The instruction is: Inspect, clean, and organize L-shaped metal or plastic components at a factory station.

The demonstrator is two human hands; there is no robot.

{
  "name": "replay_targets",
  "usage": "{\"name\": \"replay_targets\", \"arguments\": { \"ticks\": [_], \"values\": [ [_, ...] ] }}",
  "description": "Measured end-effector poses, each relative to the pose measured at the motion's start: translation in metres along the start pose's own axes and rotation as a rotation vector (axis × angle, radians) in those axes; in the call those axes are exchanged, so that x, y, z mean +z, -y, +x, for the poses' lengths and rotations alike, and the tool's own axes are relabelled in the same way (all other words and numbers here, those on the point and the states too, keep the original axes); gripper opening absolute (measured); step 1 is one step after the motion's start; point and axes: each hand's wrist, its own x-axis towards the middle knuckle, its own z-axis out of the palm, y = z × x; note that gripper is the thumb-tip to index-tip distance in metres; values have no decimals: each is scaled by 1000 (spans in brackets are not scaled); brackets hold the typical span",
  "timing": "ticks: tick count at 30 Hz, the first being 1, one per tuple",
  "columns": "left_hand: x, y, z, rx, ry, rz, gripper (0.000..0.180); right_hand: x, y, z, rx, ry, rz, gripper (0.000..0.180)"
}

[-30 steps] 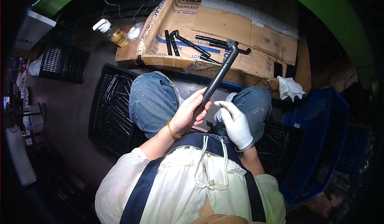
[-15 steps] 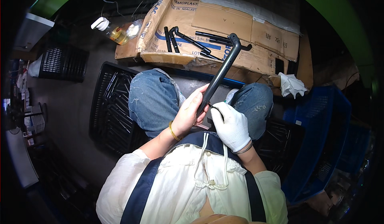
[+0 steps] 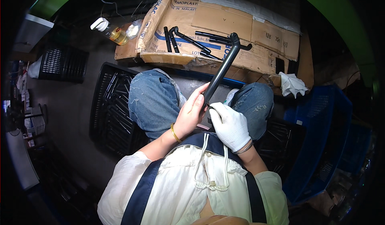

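We see a long black tube with a bent end [image 3: 221, 70], smooth with a satin sheen, apparently painted metal. The right hand [image 3: 230, 125] wears a white knitted cloth glove, matt; the left hand [image 3: 191, 114] is bare, with a thin gold-coloured bangle [image 3: 175, 133]. The flattened brown cardboard boxes [image 3: 240, 28] look matt and creased. The black slotted plastic crate [image 3: 110, 104] and the blue plastic crate [image 3: 321, 140] show dull surfaces. The blue denim jeans [image 3: 154, 100] look worn and rough.
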Motion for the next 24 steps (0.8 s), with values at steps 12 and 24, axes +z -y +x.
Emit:
{"name": "replay_targets", "arguments": {
  "ticks": [12,24],
  "values": [
    [10,16,1,118,-143,99,44,21,1,-1,-9,-16,-97,11],
    [12,15,2,91,-124,-50,42,18,4,1,-7,-8,-119,12]
  ]
}}
